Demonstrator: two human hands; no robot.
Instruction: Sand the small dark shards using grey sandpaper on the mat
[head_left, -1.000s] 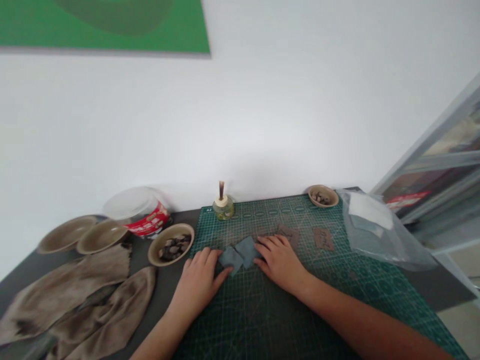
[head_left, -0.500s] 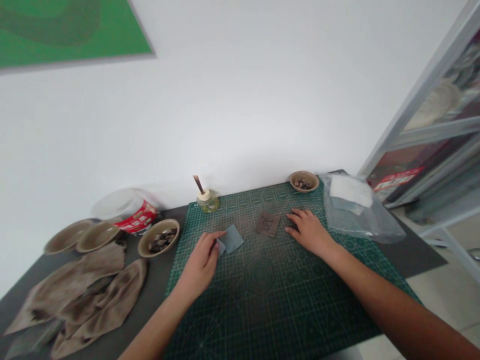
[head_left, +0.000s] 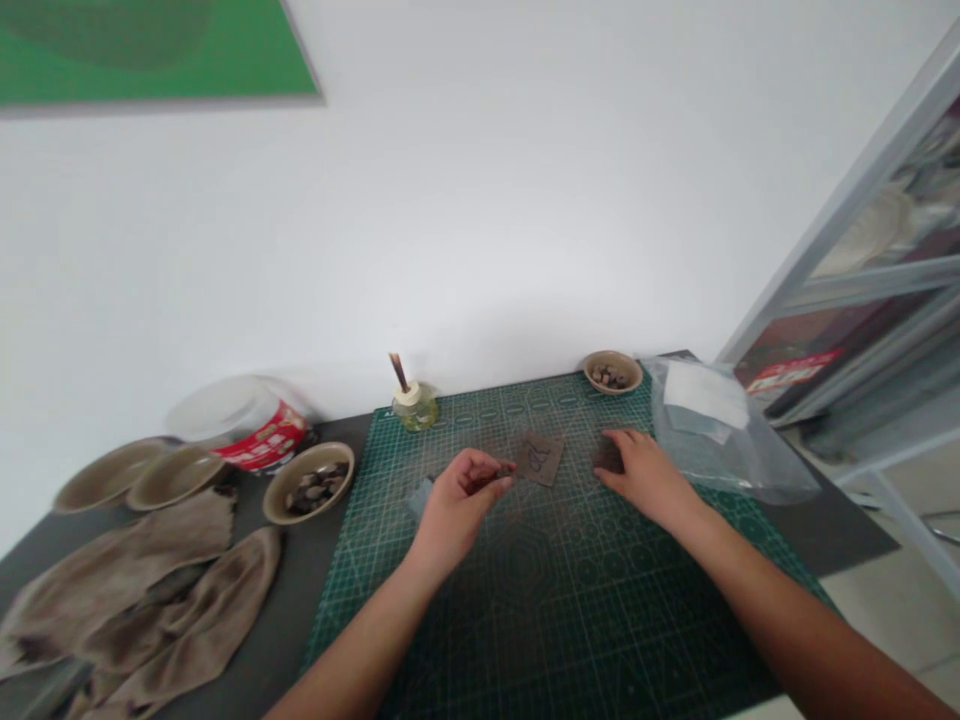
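My left hand (head_left: 457, 505) is raised over the green cutting mat (head_left: 517, 620), thumb and index finger pinched together. A small, thin bit shows at its fingertips, too blurred to name. Partly behind that hand lie pale blue-grey squares (head_left: 420, 496). Just beyond the fingertips, a brown square (head_left: 541, 459) with a dark drawn mark rests on the mat. To its right, my right hand (head_left: 646, 478) has a dark brown piece (head_left: 608, 456) between thumb and fingers.
Bowls of small brown pieces stand left (head_left: 309, 484) and back right (head_left: 612, 372). A glass jar with a brush (head_left: 415, 408) is near the wall. Brown cloth (head_left: 150, 600), nested bowls (head_left: 112, 474) and a white tub (head_left: 232, 415) lie left; a clear plastic bag (head_left: 705, 430) lies right.
My left hand has moved right from the blue-grey squares toward the marked brown square, and its fingers now pinch. My right hand has shifted slightly right, with a dark brown piece now visible.
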